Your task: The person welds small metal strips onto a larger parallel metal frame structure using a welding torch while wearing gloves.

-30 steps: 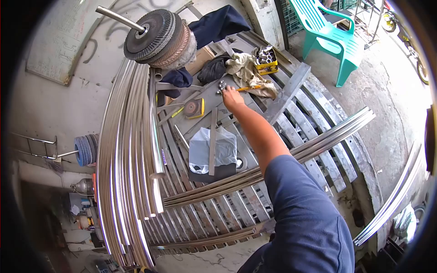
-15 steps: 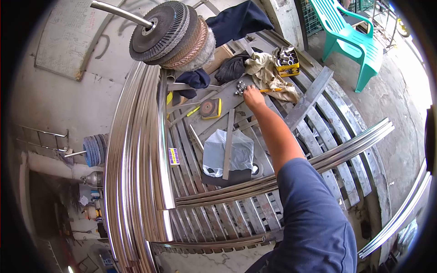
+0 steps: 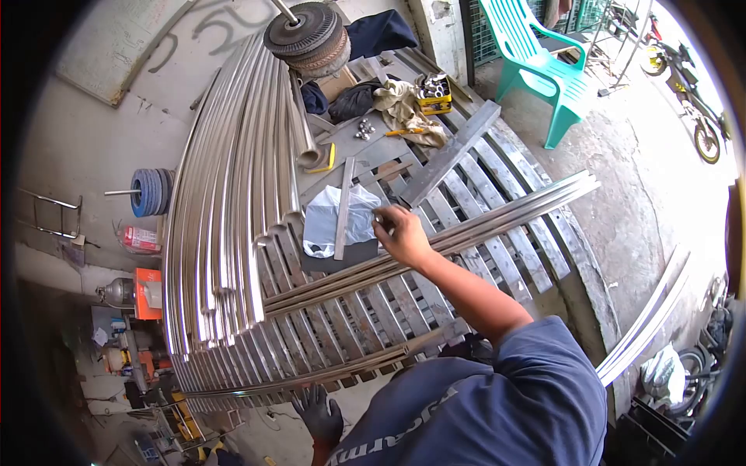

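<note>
My right hand (image 3: 400, 234) hovers over the slatted steel table (image 3: 497, 256), fingers curled shut around what looks like a small metal part at the fingertips. It is just above a bundle of long steel tubes (image 3: 505, 217) that crosses the table diagonally, next to a clear plastic bag (image 3: 359, 225) with a flat steel bar (image 3: 343, 203) lying on it. My left hand (image 3: 320, 412), in a black glove, is at the table's near edge with fingers spread, holding nothing. A small pile of shiny metal parts (image 3: 364, 129) lies at the far end.
A thick stack of polished tubes (image 3: 225, 194) fills the table's left side. Grinding discs (image 3: 307, 35) sit on a rod at the back, beside rags (image 3: 404, 109) and a yellow box (image 3: 434, 89). A green plastic chair (image 3: 536, 62) and a motorcycle (image 3: 699, 116) stand on the right.
My right hand has pulled back from the pile of small metal parts at the far end to above the tube bundle. The view has tilted down and my gloved left hand has appeared.
</note>
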Demonstrator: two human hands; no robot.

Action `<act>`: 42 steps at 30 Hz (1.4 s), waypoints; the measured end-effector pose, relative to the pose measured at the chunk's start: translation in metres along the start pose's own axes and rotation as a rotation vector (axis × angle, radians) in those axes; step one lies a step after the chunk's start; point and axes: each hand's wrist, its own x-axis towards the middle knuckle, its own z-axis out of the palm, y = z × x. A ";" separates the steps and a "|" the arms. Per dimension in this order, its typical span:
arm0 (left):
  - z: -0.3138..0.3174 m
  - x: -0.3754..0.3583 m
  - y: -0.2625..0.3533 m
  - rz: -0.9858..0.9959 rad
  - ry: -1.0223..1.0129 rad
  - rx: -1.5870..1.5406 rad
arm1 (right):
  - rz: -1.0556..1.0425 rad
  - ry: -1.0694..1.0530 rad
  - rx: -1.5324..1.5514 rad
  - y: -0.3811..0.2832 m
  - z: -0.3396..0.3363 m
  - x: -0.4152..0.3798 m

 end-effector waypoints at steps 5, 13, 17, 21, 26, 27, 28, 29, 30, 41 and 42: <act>-0.006 0.066 0.022 0.326 0.354 -0.127 | 0.060 -0.230 -0.094 -0.053 -0.035 -0.157; -0.038 0.077 0.061 0.876 0.269 -0.440 | 0.377 -0.310 -0.044 -0.138 -0.043 -0.315; -0.059 0.056 0.091 1.087 0.321 -0.503 | 0.490 -0.152 0.502 -0.167 -0.018 -0.363; -0.039 0.044 0.088 1.174 0.280 -0.731 | 0.490 -0.143 0.765 -0.165 -0.014 -0.395; -0.010 0.018 0.084 0.933 -0.162 -1.320 | 0.611 -0.107 1.069 -0.161 -0.001 -0.426; 0.016 0.013 0.079 0.746 -0.329 -1.454 | 0.639 -0.140 1.070 -0.161 -0.001 -0.428; 0.043 0.008 0.074 0.531 -0.467 -1.596 | 0.668 -0.180 1.074 -0.157 0.000 -0.425; 0.060 0.000 0.065 0.525 -0.452 -1.262 | 0.713 -0.213 1.087 -0.153 -0.001 -0.427; 0.077 -0.008 0.056 0.538 -0.445 -0.923 | 0.701 -0.246 0.903 -0.149 -0.008 -0.424; 0.190 -0.079 -0.076 0.437 -0.718 0.065 | 0.949 -0.561 -0.642 0.044 -0.222 -0.388; 0.208 -0.103 -0.087 0.404 -0.717 0.076 | 0.598 -1.168 -0.897 0.141 -0.259 -0.434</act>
